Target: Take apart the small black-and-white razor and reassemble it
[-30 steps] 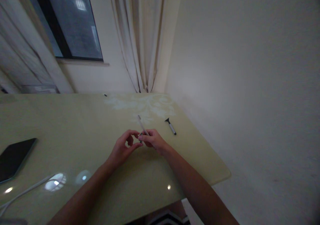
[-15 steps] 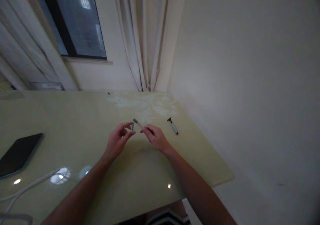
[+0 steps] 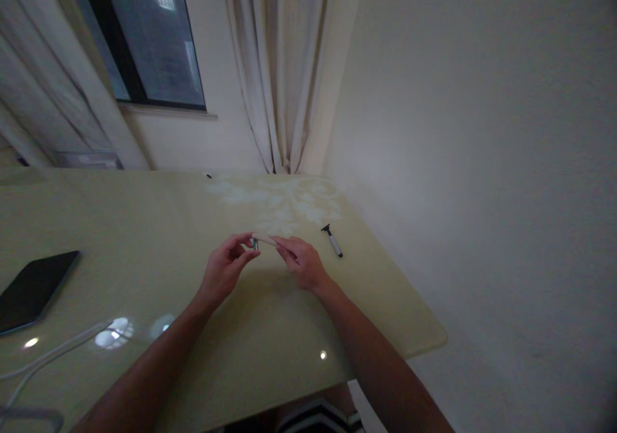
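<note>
Since half a second earlier, the thin pale stick [image 3: 266, 239] in the right hand [image 3: 301, 263] had dropped from a raised slant to nearly level. Its far tip had come in just above the small piece [image 3: 254, 245] in the left hand [image 3: 226, 269]. The two hands had also drawn a little closer over the middle of the table [image 3: 144, 227].

The left hand pinched the small piece between thumb and forefinger, with the other fingers curled loosely behind. The right hand gripped the stick's near end between thumb and fingertips. The dim light and blur left the small piece as a bluish-grey speck, and its shape could not be told. Whether the stick's tip touched it could not be told either. The stick's near end was hidden inside the right hand.

A razor [image 3: 332, 241] with a dark head and a pale handle lay on the table to the right of the right hand, near it but apart. A dark phone [image 3: 36, 286] lay far to the left, cut off by the picture's edge. A white cable [image 3: 53, 354] ran off the lower left corner.

The table's right edge ran close along the wall [image 3: 457, 131], and its rounded near corner lay to the right of the right forearm. Bare tabletop stretched behind the hands to the curtain [image 3: 279, 67] and window [image 3: 149, 35], and leftward to the phone.
</note>
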`<state>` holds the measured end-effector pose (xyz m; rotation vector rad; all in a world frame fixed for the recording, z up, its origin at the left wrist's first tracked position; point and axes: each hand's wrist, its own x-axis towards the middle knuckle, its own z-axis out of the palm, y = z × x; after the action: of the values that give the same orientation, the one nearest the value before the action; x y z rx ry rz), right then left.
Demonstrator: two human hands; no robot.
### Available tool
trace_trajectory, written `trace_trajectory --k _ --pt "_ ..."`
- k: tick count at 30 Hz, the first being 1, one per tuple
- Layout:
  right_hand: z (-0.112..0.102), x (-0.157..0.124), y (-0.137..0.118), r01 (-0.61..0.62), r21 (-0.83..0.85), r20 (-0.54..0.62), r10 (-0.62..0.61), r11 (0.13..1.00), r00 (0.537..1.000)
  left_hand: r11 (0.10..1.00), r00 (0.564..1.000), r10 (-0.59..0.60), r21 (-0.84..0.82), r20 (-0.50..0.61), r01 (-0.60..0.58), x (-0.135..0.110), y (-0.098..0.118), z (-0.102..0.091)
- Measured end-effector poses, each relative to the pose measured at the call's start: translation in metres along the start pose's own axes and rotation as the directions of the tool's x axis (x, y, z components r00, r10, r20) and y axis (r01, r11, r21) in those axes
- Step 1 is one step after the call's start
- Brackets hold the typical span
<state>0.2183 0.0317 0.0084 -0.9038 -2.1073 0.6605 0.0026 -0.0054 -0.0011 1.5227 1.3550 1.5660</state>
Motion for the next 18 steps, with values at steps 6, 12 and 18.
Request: trace_trajectory --k 6,12,18 --pt "0.0044 0.0004 0.0015 -0.036 0.134 -0.011 0.037 0.99 0.999 1.0 1.0 -0.011 -0.008 0.003 0.011 0.0011 -0.0005 -0.0031" --pt "0.0063 0.0013 0.003 -0.035 0.195 0.049 0.026 0.98 0.998 1.0 1.0 -0.019 -0.023 -0.003 0.019 0.0022 -0.0018 -0.0057" --pt "0.0034 0.0032 0.0052 -0.071 0.155 -0.099 0.087 0.985 0.991 0.999 0.999 -0.032 0.012 0.008 0.032 0.0014 0.0029 -0.0051"
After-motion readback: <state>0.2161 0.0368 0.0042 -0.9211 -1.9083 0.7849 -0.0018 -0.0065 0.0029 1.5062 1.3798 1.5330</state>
